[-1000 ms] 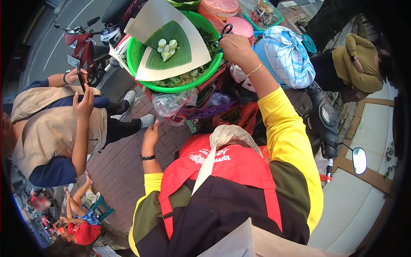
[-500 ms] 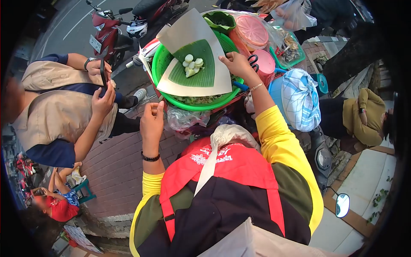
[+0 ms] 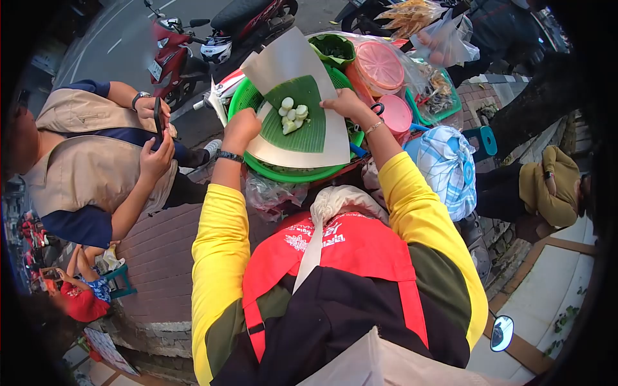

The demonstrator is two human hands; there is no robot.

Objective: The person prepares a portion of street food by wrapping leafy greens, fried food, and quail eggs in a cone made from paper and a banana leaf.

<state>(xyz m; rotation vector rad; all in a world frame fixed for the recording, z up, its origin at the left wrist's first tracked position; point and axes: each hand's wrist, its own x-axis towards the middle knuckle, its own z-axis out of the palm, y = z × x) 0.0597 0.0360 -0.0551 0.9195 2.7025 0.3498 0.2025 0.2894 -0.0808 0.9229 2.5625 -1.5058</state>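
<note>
A sheet of wrapping paper lies across the green plastic basket. On the paper is a banana leaf, with several pale white chunks of food heaped at its middle. My left hand is closed at the paper's left edge, fingers curled in. At the opposite edge, my right hand pinches the paper between thumb and fingers. Most of the basket's contents are hidden under the sheet. Black scissor handles show just beyond my right wrist.
Pink-lidded tubs and a leaf-lined bowl crowd the far side. A cloth-wrapped bundle stands at right. A person with a phone is close on the left; a red motorbike is parked beyond.
My left hand has risen from beside the basket to the paper's left edge and closed there. My right hand has shifted slightly left and down along the right edge.
</note>
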